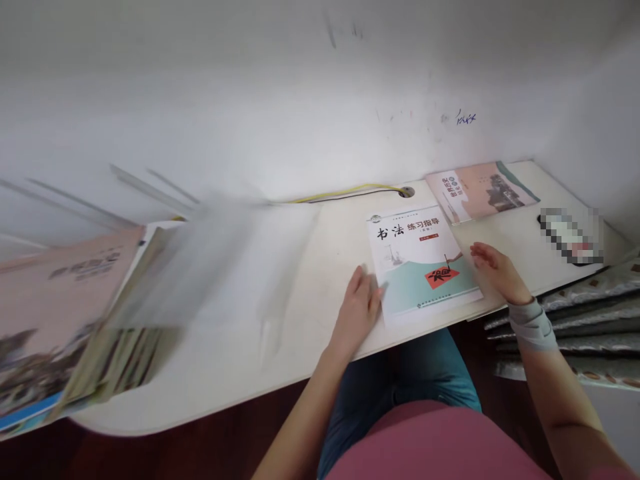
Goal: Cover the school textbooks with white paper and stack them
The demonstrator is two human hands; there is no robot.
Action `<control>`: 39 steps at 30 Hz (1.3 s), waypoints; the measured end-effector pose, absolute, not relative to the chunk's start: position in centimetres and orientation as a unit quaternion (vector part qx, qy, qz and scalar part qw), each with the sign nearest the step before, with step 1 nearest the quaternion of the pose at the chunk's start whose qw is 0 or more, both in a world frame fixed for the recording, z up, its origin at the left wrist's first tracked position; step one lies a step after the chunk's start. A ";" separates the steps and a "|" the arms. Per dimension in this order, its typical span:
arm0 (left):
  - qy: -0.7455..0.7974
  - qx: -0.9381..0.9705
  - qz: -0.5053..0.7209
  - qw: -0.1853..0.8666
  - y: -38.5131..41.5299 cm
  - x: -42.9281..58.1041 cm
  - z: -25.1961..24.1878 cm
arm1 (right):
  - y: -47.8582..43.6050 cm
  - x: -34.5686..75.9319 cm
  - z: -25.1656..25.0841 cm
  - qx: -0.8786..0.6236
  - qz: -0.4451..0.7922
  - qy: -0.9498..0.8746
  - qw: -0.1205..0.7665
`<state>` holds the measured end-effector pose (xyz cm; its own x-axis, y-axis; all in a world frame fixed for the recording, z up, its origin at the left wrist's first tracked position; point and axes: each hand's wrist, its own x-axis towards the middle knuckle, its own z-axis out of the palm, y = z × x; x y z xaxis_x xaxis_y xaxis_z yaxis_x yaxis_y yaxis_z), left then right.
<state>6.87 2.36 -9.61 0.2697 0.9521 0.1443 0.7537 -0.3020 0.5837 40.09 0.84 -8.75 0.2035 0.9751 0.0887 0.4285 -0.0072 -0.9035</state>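
A calligraphy workbook (425, 263) with a white and green cover and a red square lies flat on the white desk in front of me. My left hand (359, 303) rests at its left edge, fingers stretched and thumb apart, touching the cover's side. At the right edge, my right hand (499, 272) hovers close with fingers loosely bent and nothing visible in them. Its wrist has a grey wrap (533, 323). Beyond the workbook's upper right corner lies a pink history book (483, 190).
At the left is a stack of books (70, 300), a pink one on top, partly smeared beside a pale blur. A yellow cable (345, 190) runs along the wall to a desk hole (407, 192). Right are a pixelated dark-edged object (570, 237) and patterned silvery folds (595, 317).
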 end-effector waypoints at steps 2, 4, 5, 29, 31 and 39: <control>0.536 0.787 0.249 0.179 2.3 6.8 -9.9 | 0.9 40.1 -9.2 -0.664 0.229 -0.583 0.408; 0.514 0.806 0.253 0.150 2.3 7.0 -10.2 | 1.1 39.7 -9.5 -0.674 0.154 -0.627 0.358; 0.506 0.814 0.250 0.138 2.4 7.0 -10.4 | 1.2 39.3 -9.6 -0.674 0.120 -0.648 0.335; 0.474 0.744 0.341 0.325 1.6 9.4 -5.3 | 0.8 32.2 -4.4 -0.494 0.264 -0.748 0.356; 0.447 0.693 0.314 0.471 2.0 10.3 -3.9 | 0.8 31.3 -4.7 -0.487 0.250 -0.756 0.359; 0.453 0.552 0.335 0.614 2.6 12.5 -5.0 | -0.5 31.2 -3.2 -0.515 0.137 -0.745 0.402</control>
<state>12.54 2.62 -5.04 0.3642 0.9123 -0.1871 0.0883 0.1662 0.9821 31.18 -0.49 -3.21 -0.1464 0.8770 0.4577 0.6574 0.4319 -0.6175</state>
